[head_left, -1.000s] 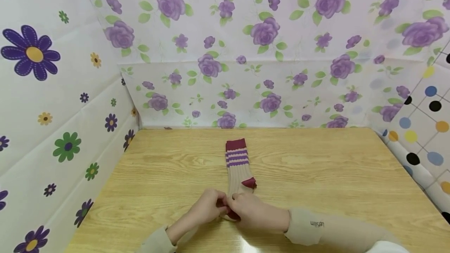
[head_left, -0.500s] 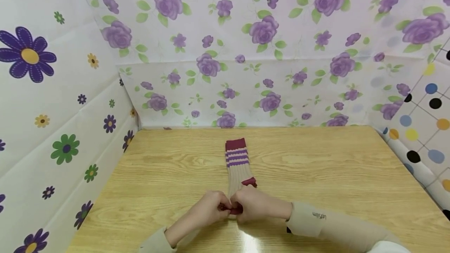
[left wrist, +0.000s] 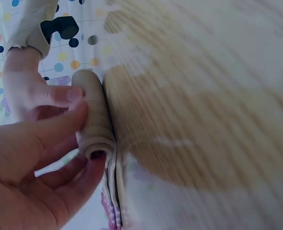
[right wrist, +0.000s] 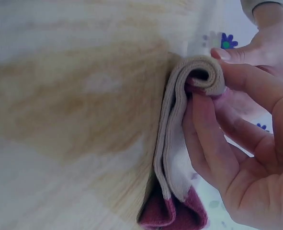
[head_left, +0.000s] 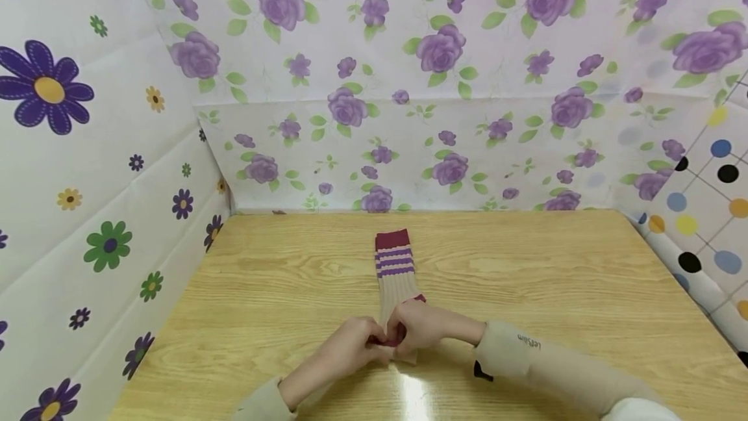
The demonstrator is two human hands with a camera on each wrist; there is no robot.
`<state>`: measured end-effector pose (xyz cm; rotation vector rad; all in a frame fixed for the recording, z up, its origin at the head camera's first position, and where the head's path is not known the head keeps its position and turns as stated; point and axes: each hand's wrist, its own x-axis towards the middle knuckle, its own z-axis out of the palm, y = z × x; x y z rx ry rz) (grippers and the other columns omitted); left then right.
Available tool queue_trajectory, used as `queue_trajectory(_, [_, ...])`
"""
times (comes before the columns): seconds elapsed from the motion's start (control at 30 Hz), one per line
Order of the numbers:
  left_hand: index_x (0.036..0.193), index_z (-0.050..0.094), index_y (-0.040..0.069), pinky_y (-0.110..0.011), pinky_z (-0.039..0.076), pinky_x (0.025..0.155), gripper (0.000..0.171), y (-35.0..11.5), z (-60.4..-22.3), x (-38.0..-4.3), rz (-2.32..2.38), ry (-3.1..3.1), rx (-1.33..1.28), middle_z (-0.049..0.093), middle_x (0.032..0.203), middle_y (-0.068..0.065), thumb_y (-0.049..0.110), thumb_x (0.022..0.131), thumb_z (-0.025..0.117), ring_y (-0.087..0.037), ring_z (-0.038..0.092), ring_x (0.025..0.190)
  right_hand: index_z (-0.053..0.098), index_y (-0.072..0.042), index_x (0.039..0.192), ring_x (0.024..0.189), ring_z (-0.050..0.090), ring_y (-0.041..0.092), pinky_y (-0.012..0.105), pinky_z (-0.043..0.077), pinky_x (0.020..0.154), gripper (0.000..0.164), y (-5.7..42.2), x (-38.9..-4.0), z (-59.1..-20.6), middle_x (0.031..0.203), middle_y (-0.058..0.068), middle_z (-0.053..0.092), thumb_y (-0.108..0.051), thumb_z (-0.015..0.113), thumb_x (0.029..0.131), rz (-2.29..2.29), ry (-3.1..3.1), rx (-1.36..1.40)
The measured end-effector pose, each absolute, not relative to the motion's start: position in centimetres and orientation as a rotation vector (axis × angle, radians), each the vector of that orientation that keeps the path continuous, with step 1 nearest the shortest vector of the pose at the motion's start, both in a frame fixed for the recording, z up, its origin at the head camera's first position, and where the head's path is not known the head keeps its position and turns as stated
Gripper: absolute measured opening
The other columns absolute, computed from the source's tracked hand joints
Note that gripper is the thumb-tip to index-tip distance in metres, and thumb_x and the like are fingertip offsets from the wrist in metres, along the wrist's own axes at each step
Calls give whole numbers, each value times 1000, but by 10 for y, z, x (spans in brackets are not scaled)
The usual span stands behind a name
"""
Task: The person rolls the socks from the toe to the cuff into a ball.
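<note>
A pair of beige ribbed socks [head_left: 397, 288], laid one on the other, lies lengthwise on the table with maroon cuffs and purple stripes at the far end. Its near, toe end is curled into a thick roll [left wrist: 96, 115]. My left hand [head_left: 353, 346] pinches the left end of this roll between thumb and fingers. On the right end, my right hand [head_left: 419, 327] grips it the same way, partly covering the maroon heels. The right wrist view shows the spiral end of the roll and the two flat layers leading to the heels [right wrist: 191, 213].
The wood-grain table [head_left: 526, 278] stretches out around the socks. Flowered cloth [head_left: 350, 148] hangs behind it, daisy-print cloth [head_left: 105, 180] on the left and dotted cloth [head_left: 701, 226] on the right. A bright glare spot [head_left: 413, 388] lies near the front.
The toe end has turned over into a roll between both hands. My right hand has moved slightly up toward the heels, while my left hand has stayed almost in place.
</note>
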<state>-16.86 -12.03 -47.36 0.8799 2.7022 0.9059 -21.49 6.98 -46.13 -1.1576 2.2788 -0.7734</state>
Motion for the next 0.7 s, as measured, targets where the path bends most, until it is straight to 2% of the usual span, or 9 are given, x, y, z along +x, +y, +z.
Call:
queue_trajectory(0.17, [89, 78, 9, -16, 52, 68, 12, -120, -475, -170, 950, 2714, 852, 73, 83, -1, 18, 85, 72, -1, 62, 79, 73, -9, 78, 55, 45, -5, 11, 39, 51, 6, 70, -220, -458, 66, -8, 64, -3, 74, 78, -760, 2245, -1102])
queue_trajectory(0.4, [88, 78, 8, -17, 51, 67, 11, -117, -473, -170, 925, 2723, 796, 74, 83, -1, 16, 85, 72, 0, 60, 77, 71, -12, 77, 57, 48, -3, 14, 41, 52, 9, 69, -216, -456, 65, -10, 63, -7, 78, 78, -741, 2297, -995])
queue_trajectory(0.7, [89, 77, 2, -17, 46, 58, 10, -119, -474, -178, 1056, 2570, 664, 73, 79, -3, 9, 87, 70, 1, 53, 64, 67, -12, 81, 68, 56, 0, 17, 48, 61, 17, 71, -208, -458, 74, -5, 66, -4, 80, 75, -852, 2418, -980])
